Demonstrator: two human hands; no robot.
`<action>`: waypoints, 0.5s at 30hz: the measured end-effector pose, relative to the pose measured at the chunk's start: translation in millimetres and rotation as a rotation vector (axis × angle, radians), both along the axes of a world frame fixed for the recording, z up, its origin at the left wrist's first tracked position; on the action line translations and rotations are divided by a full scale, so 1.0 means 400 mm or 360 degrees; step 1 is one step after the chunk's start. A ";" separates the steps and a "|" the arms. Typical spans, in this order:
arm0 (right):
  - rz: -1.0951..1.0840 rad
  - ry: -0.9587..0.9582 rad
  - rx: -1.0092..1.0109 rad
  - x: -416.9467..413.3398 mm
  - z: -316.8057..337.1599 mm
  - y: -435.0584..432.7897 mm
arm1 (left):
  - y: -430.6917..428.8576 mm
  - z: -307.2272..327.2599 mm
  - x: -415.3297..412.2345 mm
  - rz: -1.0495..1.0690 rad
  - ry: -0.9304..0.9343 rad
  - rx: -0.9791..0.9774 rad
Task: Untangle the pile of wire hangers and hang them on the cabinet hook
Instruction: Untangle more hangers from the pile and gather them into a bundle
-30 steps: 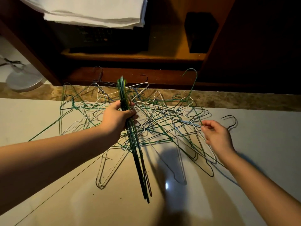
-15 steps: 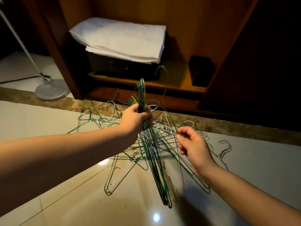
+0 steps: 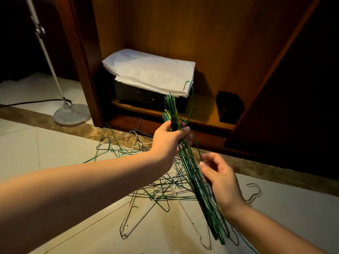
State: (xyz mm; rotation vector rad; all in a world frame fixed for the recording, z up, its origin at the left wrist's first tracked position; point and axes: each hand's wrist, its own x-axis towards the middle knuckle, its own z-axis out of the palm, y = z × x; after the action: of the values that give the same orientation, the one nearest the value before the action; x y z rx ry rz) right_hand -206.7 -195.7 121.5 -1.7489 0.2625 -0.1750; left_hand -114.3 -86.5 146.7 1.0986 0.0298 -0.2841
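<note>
Hanger bundle (image 3: 192,173) gripped by left hand (image 3: 168,142); right hand (image 3: 222,182) pinches one green hanger (image 3: 196,145).

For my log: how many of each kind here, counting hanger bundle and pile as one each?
Left hand, right hand: 2
Hanger bundle: 1
Single hanger: 1
Hanger pile: 1
Lamp: 1
Safe: 1
White stack: 1
Black box: 1
Total: 9

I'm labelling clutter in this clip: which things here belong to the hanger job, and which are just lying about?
Job: hanger bundle, gripped by the left hand; single green hanger, pinched by the right hand; tangled hanger pile; cabinet.
Lying about: folded white sheets; dark box under them; small black box; lamp stand.
</note>
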 end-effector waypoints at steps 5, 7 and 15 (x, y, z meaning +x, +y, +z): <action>0.0012 0.0016 0.0071 -0.008 -0.010 -0.004 | 0.004 -0.008 0.005 0.0057 -0.0017 0.0091; 0.0024 0.0035 0.0099 -0.011 -0.015 -0.004 | 0.003 -0.010 0.007 0.0077 -0.0038 0.0137; 0.0148 0.0117 0.0145 -0.011 -0.042 -0.016 | -0.009 -0.036 0.008 0.0013 -0.0101 0.0300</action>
State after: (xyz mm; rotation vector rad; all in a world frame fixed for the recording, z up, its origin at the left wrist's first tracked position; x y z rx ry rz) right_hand -211.2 -202.0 104.9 -1.6750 0.2381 -0.0310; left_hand -111.0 -90.0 132.2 1.2940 0.0046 -0.2426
